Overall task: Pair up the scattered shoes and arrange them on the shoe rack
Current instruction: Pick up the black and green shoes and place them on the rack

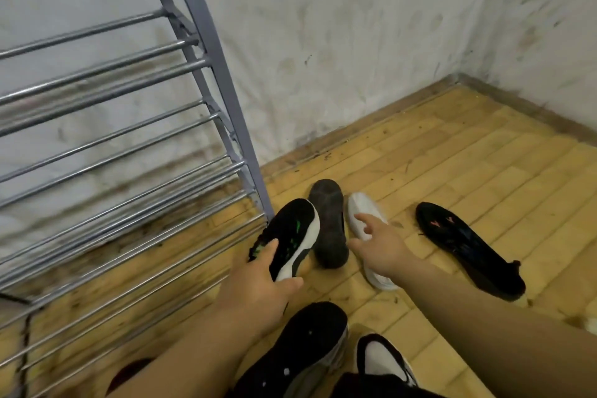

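Shoe rack (206, 74) stands at left against a stained wall (355, 42), its metal rails bare in the visible portion. Remaining footwear lies on the yellow tiled floor (468, 155) beside the rack's foot.

Left hand (258, 281): grip closed around a black shoe with green marks and white sole (295, 236) — thumb on one side, fingers over the upper near the heel end. The shoe sits just beside the rack's base; whether it is lifted or resting on the floor cannot be told.

Right hand (378, 247): grip spread, fingers extended over a white shoe (363, 210), apparently touching it but not closed on it.

Between these two shoes lies a dark shoe, sole up (329, 223). Well to the right lies a black shoe with orange marks (468, 245), on its side.

Near the bottom edge — a black shoe with grey sole (310, 346) and a black-and-white shoe (381, 359), side by side.
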Demonstrator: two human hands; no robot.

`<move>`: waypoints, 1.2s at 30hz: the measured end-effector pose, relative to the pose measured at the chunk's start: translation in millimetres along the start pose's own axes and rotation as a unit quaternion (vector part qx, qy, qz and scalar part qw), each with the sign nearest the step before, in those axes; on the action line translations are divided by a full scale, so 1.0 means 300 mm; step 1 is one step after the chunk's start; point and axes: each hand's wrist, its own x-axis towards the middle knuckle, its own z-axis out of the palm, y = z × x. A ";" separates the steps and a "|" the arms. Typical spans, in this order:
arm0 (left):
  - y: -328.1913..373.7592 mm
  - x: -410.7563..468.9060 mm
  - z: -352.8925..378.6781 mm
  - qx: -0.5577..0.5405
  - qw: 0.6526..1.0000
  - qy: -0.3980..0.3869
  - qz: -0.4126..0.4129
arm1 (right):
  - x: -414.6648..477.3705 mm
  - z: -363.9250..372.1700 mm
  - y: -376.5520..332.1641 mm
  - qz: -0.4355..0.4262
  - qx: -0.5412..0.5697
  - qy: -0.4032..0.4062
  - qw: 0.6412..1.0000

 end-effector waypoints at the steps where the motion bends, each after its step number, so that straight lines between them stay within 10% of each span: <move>1: -0.027 0.014 0.019 0.005 1.000 -0.001 -0.011 | 0.046 0.033 0.019 -0.006 -0.047 -0.019 0.999; 10: -0.135 0.123 0.134 0.041 0.999 -0.003 -0.026 | 0.285 0.303 0.103 0.013 -0.246 -0.058 0.967; 19: -0.131 0.135 0.169 0.002 0.999 -0.005 -0.049 | 0.177 0.246 0.262 0.101 0.218 0.072 0.968; 36: -0.133 0.140 0.185 -0.049 0.998 0.013 -0.049 | 0.150 0.255 0.230 0.073 0.070 0.122 0.987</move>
